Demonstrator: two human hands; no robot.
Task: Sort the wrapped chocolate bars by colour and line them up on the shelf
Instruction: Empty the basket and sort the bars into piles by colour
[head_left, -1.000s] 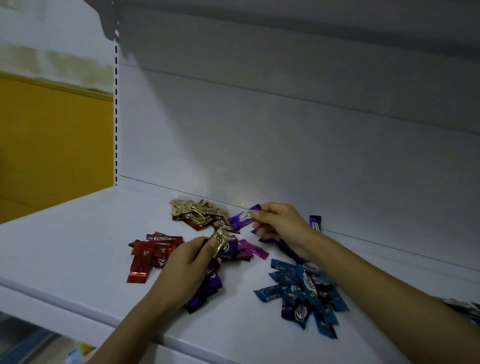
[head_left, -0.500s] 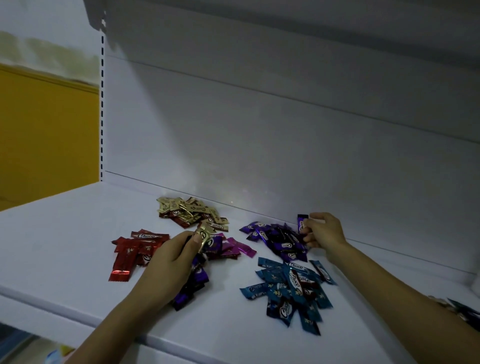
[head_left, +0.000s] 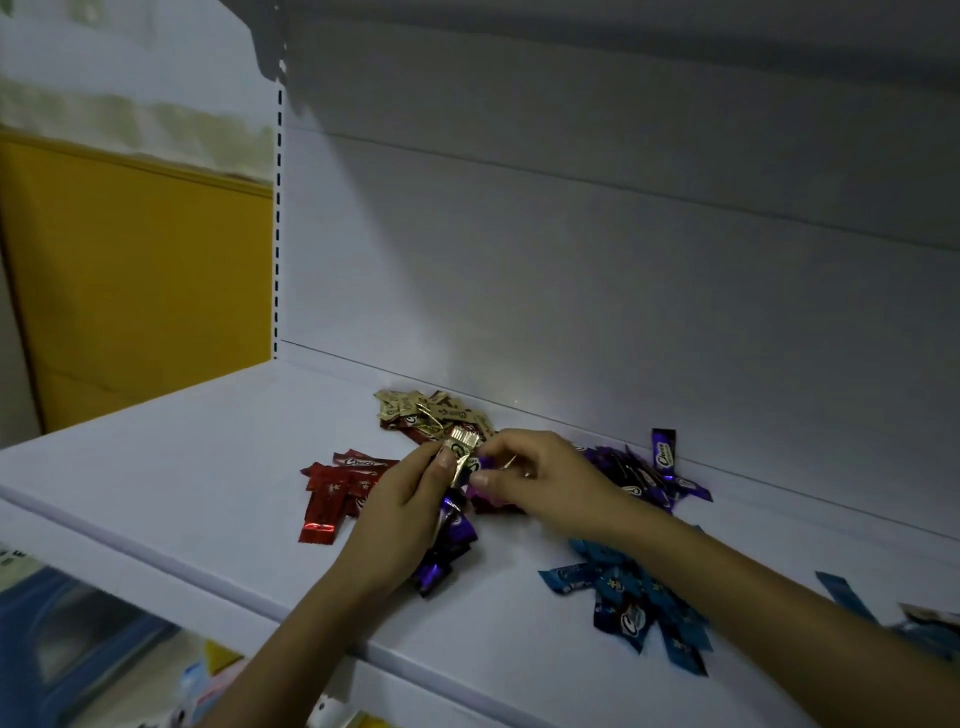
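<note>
My left hand holds a bunch of wrapped bars, a gold bar on top and dark purple bars below the palm. My right hand reaches in from the right and pinches a purple-pink bar right beside the gold one. On the white shelf lie sorted heaps: red bars at the left, gold bars near the back wall, purple bars at the right with one standing against the wall, and blue bars at the front right.
The shelf's back panel rises close behind the heaps. Its front edge runs diagonally below my arms. More blue wrappers lie at the far right. A yellow wall stands beyond the shelf's left end, with blurred goods on the shelf below.
My right hand left the purple heap at the back right and came left to the bunch in my left hand. My left hand has barely moved.
</note>
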